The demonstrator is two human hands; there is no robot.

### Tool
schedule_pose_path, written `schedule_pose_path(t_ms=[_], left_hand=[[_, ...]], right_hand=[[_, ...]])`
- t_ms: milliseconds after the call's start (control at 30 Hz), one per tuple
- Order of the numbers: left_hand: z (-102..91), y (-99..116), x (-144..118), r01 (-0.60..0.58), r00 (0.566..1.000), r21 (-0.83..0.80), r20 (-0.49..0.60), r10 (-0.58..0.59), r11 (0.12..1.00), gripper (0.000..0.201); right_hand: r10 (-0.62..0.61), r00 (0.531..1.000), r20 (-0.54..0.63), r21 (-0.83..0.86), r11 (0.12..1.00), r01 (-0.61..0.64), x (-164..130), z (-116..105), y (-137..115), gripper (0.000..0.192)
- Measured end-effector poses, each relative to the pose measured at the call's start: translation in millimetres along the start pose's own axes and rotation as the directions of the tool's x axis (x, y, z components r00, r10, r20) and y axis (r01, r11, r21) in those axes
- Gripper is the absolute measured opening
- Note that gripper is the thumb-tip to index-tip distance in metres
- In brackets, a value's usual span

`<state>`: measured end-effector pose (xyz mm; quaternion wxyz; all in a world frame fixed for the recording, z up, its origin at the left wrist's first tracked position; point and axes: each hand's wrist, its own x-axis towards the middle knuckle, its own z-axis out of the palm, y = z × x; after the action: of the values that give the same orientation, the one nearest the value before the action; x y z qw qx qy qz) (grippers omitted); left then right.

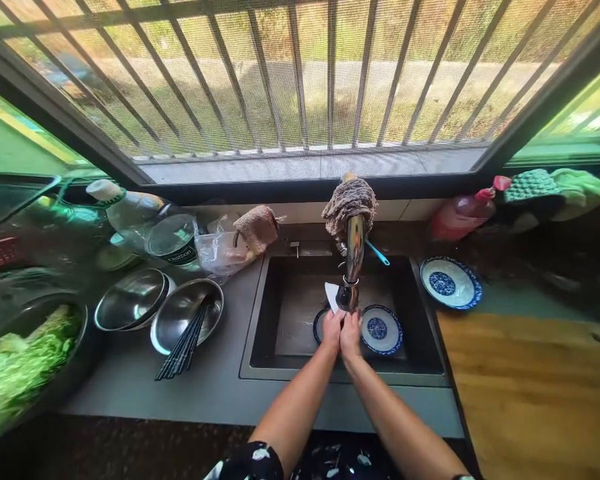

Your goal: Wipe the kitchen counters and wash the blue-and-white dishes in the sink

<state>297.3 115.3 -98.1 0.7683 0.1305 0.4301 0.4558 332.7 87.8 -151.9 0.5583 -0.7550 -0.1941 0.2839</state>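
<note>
Hands together under faucet (353,267) spout, over sink (280,313): my left hand (331,331) grips a small white piece (332,295); right hand (351,335) pressed against it, grip unclear. Blue-patterned plate (381,330) lies in sink just beside them.

Only legible-ish text: white lettering on the dark label of the clear plastic bottle (173,243) lying left of the sink (280,353), looks like "Oishi" or similar, too blurred to confirm. Red bottle (461,215) right of the sink: label unreadable. Nothing else carries readable print.
</note>
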Motion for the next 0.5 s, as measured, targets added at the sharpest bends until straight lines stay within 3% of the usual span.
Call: schedule_pose_path(t_ms=[100,233,333,433,500], left_hand=[[2.5,5,-4,0.024,1.000,-0.017,0.010,-0.024,1.000,0.021],[4.3,20,-11,0.125,0.992,-0.226,0.005,-0.127,0.966,0.024],[4.5,22,-11,0.173,0.984,-0.283,0.018,-0.176,0.943,0.031],[3.3,15,-10,0.096,0.993,-0.129,-0.051,-0.104,0.987,0.035],[0.8,9,-13,0.067,0.994,0.017,-0.092,-0.065,0.998,0.033]], right_hand=[[-0.088,0.995,-0.034,-0.027,0.996,0.088,17,0,-11,0.053],[-0.027,0.999,-0.035,0.092,0.995,0.030,49,-7,-19,0.050],[-0.145,0.989,-0.032,-0.034,0.989,0.144,39,-13,-21,0.048],[-0.399,0.907,0.135,-0.224,0.879,0.420,17,-16,-32,0.042],[-0.435,0.856,0.280,-0.225,0.837,0.499,19,-15,-48,0.038]])
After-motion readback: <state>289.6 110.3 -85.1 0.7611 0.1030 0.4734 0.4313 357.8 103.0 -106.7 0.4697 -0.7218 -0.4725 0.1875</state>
